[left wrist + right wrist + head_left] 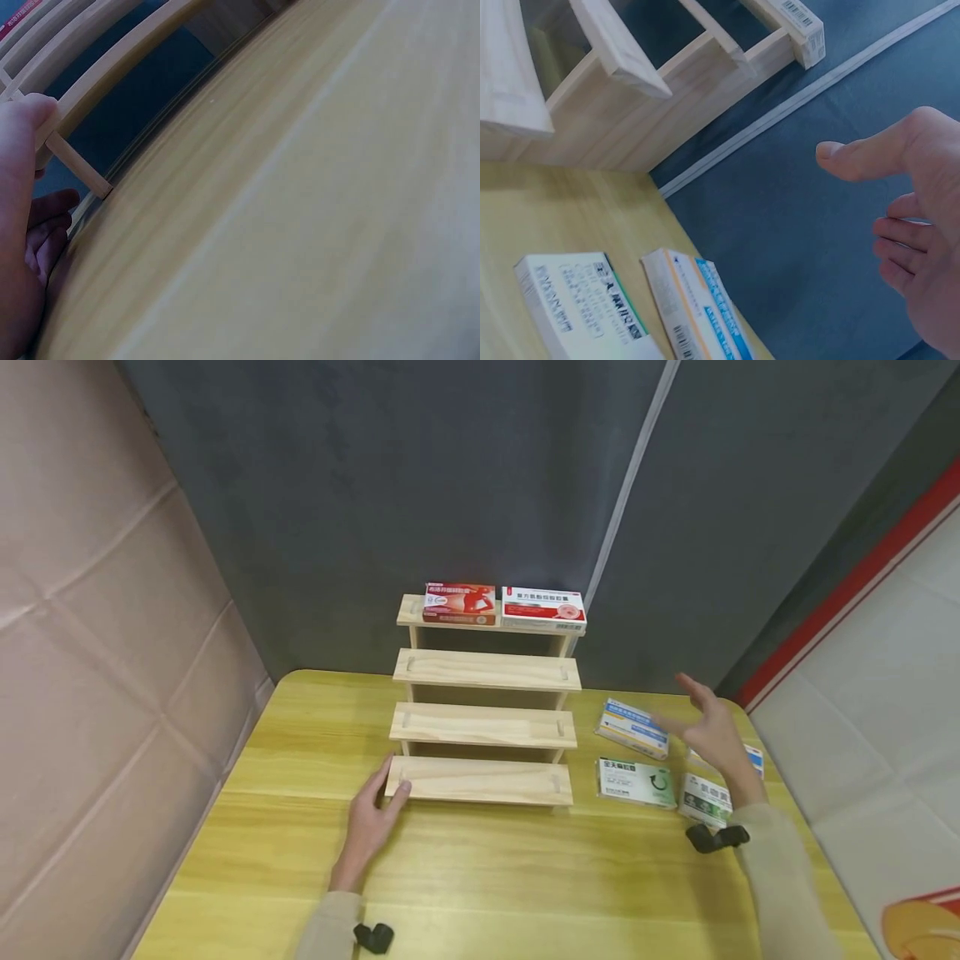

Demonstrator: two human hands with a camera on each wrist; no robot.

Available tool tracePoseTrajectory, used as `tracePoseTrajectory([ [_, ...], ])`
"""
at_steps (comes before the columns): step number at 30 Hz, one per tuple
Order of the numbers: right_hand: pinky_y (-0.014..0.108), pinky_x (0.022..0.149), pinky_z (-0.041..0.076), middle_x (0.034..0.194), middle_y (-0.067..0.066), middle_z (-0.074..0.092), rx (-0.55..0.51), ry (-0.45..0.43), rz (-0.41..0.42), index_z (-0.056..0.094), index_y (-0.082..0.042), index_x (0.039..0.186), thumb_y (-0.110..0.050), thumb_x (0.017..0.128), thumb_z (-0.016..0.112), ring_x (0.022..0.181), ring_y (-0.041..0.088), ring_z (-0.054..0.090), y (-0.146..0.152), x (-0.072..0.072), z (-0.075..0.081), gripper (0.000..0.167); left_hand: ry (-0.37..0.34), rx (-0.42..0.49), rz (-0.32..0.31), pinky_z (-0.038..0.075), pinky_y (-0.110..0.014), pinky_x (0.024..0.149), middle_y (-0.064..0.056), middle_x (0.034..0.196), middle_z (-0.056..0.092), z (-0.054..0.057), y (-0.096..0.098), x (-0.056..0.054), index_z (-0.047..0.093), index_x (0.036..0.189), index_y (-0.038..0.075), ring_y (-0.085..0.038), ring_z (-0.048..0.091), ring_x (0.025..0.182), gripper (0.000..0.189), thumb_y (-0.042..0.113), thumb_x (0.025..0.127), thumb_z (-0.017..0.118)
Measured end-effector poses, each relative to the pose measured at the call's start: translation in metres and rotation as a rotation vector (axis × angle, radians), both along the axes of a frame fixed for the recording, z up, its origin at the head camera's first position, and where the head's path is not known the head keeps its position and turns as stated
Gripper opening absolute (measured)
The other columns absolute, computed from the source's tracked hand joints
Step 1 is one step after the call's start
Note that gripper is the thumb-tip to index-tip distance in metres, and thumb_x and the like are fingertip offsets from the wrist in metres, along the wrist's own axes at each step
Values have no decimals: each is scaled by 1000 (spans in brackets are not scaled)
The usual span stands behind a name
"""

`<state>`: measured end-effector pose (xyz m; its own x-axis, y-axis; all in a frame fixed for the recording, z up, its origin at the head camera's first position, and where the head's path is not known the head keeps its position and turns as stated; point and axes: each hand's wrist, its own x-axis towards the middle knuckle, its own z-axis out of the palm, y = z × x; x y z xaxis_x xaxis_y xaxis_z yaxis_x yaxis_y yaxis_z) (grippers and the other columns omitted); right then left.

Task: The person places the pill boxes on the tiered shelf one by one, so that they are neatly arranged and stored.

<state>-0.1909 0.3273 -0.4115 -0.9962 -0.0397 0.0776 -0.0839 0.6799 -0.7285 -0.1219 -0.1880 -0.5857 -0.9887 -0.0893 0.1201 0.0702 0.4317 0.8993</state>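
Note:
A stepped wooden rack (483,727) with several shelves stands on the table. My left hand (372,814) holds the left end of its lowest shelf, the thumb (37,112) on the board and the other fingers by its side. At the right, my right hand (712,735) hovers with fingers spread and nothing in it. Below and beside it lie a blue-and-white medicine box (630,727), a white-and-green medicine box (633,782), and a smaller green-and-white box (705,802). Another blue-and-white box (754,762) is partly hidden by the right hand.
On the rack's top shelf sit a red medicine box (459,603) and a white-and-red medicine box (543,608). A dark panel (390,485) rises behind the yellow wooden table (480,877). Pale walls flank both sides.

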Motion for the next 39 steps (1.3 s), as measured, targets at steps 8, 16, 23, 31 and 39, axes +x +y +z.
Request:
tracePoseTrajectory([
  [8,79,112,24,165,28,22,6,-23,-24,18,-8,162,-33,91,76,145,59,23,8,9,-17,95,-4,-4,-2,29,-63,121,-15,159,42,-3,1,0,37,158,24,-42,37,147,66,43,101,62],
  [16,80,109,27,164,31,21,20,-43,-36,17,-3,162,-29,91,76,143,61,24,14,19,-30,96,7,-10,5,29,-63,121,-17,159,42,-2,0,0,36,158,23,-44,37,147,65,41,101,62],
  [23,79,110,26,162,33,22,-9,-63,-27,16,2,160,-31,91,76,143,61,24,15,26,-43,96,2,-12,-5,29,-61,122,-17,158,43,0,0,-1,36,159,23,-42,38,147,66,41,101,62],
  [31,78,112,26,160,37,22,-42,-125,3,16,9,158,-24,91,76,144,62,21,16,32,-57,96,3,-9,-3,30,-61,122,-16,159,43,-1,2,-1,36,158,24,-42,38,147,66,42,100,62],
  [39,77,111,30,159,38,23,-7,-219,1,16,11,156,-30,87,81,141,63,24,15,40,-76,104,-2,3,-4,29,-59,123,-13,160,41,-1,2,-1,36,158,24,-40,37,148,65,42,101,62],
])
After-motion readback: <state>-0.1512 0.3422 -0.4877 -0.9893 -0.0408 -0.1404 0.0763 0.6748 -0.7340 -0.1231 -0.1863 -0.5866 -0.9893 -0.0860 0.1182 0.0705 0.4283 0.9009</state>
